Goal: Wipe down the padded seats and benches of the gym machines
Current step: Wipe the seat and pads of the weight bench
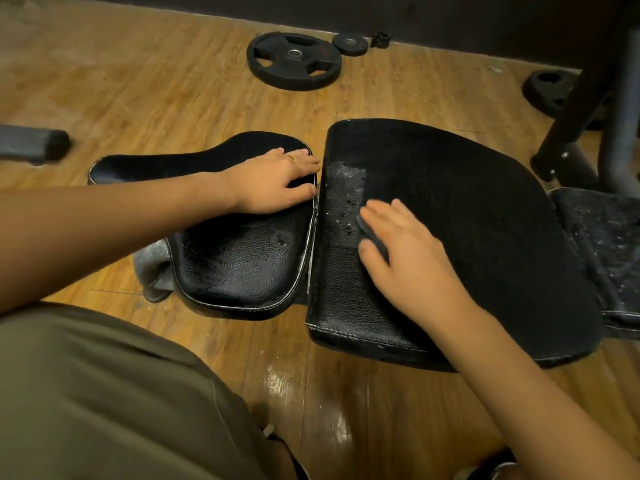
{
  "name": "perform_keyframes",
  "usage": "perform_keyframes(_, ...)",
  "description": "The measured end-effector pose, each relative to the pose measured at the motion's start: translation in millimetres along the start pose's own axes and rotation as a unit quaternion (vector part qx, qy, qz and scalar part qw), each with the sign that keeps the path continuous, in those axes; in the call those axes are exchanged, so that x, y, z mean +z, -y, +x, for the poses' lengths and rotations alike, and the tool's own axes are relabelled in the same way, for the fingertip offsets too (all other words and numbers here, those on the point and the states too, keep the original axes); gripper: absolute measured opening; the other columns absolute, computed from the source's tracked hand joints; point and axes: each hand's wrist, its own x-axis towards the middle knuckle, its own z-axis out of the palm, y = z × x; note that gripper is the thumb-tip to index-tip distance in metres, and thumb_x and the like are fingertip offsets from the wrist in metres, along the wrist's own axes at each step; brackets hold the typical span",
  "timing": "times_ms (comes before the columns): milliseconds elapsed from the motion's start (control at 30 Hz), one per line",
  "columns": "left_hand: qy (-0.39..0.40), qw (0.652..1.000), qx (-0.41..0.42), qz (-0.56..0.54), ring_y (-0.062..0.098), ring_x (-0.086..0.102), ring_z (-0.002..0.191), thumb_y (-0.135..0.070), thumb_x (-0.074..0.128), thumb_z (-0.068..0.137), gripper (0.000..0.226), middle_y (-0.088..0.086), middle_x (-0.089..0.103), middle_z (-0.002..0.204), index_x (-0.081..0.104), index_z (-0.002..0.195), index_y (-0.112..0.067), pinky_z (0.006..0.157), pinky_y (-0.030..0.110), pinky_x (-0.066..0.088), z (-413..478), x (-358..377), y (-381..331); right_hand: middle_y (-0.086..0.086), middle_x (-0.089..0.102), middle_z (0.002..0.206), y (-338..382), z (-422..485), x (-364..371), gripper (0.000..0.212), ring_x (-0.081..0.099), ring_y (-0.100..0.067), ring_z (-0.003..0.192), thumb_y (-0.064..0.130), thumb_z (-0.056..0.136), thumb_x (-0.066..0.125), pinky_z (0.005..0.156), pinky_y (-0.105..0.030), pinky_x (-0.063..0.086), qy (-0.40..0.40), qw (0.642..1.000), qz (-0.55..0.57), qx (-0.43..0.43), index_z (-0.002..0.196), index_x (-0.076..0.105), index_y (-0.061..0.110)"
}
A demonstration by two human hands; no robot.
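Note:
A black padded bench lies low over the wooden floor. Its narrow seat pad [239,261] is on the left and its wide back pad [485,216] is in the middle, with wet droplets near the left edge of the back pad. My left hand [273,183] rests flat on the seat pad's far right end, fingers straight. My right hand [408,258], blurred by motion, is on the back pad. It holds a small dark grey cloth [372,233] between thumb and fingers and presses it onto the pad.
A third wet pad [602,244] continues to the right. A light grey towel [152,271] sticks out from under the seat. Weight plates [294,60] [349,43] [547,91] lie on the floor beyond, a machine frame [575,109] stands at right, and a grey roller [34,143] lies at left.

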Motion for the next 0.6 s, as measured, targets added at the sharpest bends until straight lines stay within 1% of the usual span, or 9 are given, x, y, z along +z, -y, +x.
perform_keyframes(67, -0.023, 1.000, -0.017, 0.011, 0.021, 0.017, 0.151, -0.037, 0.045, 0.103, 0.053, 0.002, 0.031, 0.160, 0.037, 0.152, -0.016, 0.121, 0.048, 0.009, -0.3, -0.4, 0.4, 0.008, 0.035, 0.158, 2.9, -22.6, -2.0, 0.048, 0.018, -0.013, 0.150, 0.029, 0.103, 0.047, 0.108, -0.006, -0.004, 0.026, 0.999, -0.001, -0.028, 0.150, 0.043, 0.021)
perform_keyframes(100, -0.040, 0.998, -0.037, 0.030, 0.021, 0.019, 0.151, -0.037, 0.045, 0.103, 0.052, 0.005, 0.032, 0.160, 0.040, 0.150, -0.013, 0.120, 0.052, 0.008, -0.5, -0.9, 1.1, 0.010, 0.033, 0.159, 1.7, -27.1, -2.5, 0.049, 0.015, -0.011, 0.151, 0.030, 0.103, 0.046, 0.105, -0.004, -0.006, 0.039, 0.999, 0.006, -0.031, 0.151, 0.041, 0.023)
perform_keyframes(167, -0.067, 0.991, -0.090, 0.067, 0.021, 0.022, 0.150, -0.040, 0.042, 0.103, 0.053, 0.007, 0.034, 0.158, 0.043, 0.146, -0.009, 0.119, 0.059, 0.005, -0.9, -0.9, 4.5, 0.010, 0.036, 0.157, -2.2, -20.3, -4.0, 0.048, 0.017, -0.012, 0.151, 0.028, 0.103, 0.047, 0.105, -0.003, -0.005, 0.046, 0.998, 0.023, -0.033, 0.150, 0.042, 0.023)
perform_keyframes(233, -0.064, 0.986, -0.136, 0.076, 0.021, 0.019, 0.150, -0.047, 0.038, 0.102, 0.060, 0.007, 0.031, 0.160, 0.040, 0.149, -0.010, 0.118, 0.060, 0.003, -3.1, -0.4, 8.8, 0.003, 0.044, 0.153, -8.0, 2.8, -3.0, 0.044, 0.028, -0.019, 0.147, 0.022, 0.103, 0.049, 0.111, -0.008, 0.002, 0.043, 0.999, 0.021, -0.023, 0.146, 0.048, 0.016)
perform_keyframes(300, -0.047, 0.985, -0.152, 0.066, 0.022, 0.017, 0.151, -0.050, 0.035, 0.102, 0.064, 0.008, 0.026, 0.162, 0.034, 0.152, -0.011, 0.120, 0.057, 0.008, -5.2, 0.0, 11.4, -0.003, 0.051, 0.146, -16.2, 38.3, -0.4, 0.038, 0.038, -0.027, 0.140, 0.017, 0.102, 0.047, 0.117, -0.021, 0.014, 0.025, 1.000, 0.008, -0.004, 0.138, 0.054, 0.009)
perform_keyframes(367, -0.040, 0.986, -0.149, 0.059, 0.022, 0.017, 0.151, -0.050, 0.034, 0.102, 0.065, 0.008, 0.024, 0.163, 0.031, 0.153, -0.010, 0.120, 0.052, 0.014, -5.4, -0.5, 10.7, -0.005, 0.047, 0.148, -22.4, 76.0, -0.4, 0.039, 0.033, -0.031, 0.142, 0.019, 0.103, 0.044, 0.114, -0.035, 0.025, 0.023, 0.999, 0.001, 0.035, 0.140, 0.051, 0.008)
perform_keyframes(433, -0.039, 0.986, -0.151, 0.058, 0.022, 0.017, 0.152, -0.049, 0.034, 0.103, 0.065, 0.009, 0.023, 0.163, 0.030, 0.154, -0.010, 0.121, 0.050, 0.016, -6.7, -1.8, 8.6, -0.006, 0.047, 0.147, -24.3, 102.5, 0.5, 0.037, 0.028, -0.032, 0.145, 0.019, 0.104, 0.043, 0.109, -0.044, 0.032, 0.031, 0.998, -0.004, 0.055, 0.138, 0.051, 0.008)
perform_keyframes(533, -0.039, 0.986, -0.149, 0.060, 0.023, 0.016, 0.152, -0.048, 0.035, 0.103, 0.064, 0.009, 0.022, 0.163, 0.029, 0.154, -0.009, 0.120, 0.048, 0.015, -7.1, -2.7, 7.3, -0.006, 0.053, 0.136, -17.2, 102.8, 3.7, 0.028, 0.032, -0.036, 0.142, 0.017, 0.103, 0.043, 0.114, -0.046, 0.030, 0.025, 0.999, -0.015, 0.036, 0.125, 0.057, 0.007)
perform_keyframes(600, -0.043, 0.986, -0.149, 0.058, 0.023, 0.016, 0.152, -0.048, 0.035, 0.103, 0.064, 0.009, 0.022, 0.163, 0.030, 0.154, -0.009, 0.120, 0.048, 0.015, -7.0, -1.4, 7.9, -0.004, 0.052, 0.138, -8.6, 76.5, 4.6, 0.029, 0.032, -0.034, 0.143, 0.017, 0.102, 0.044, 0.118, -0.040, 0.024, 0.034, 0.999, -0.018, 0.003, 0.128, 0.056, 0.009)
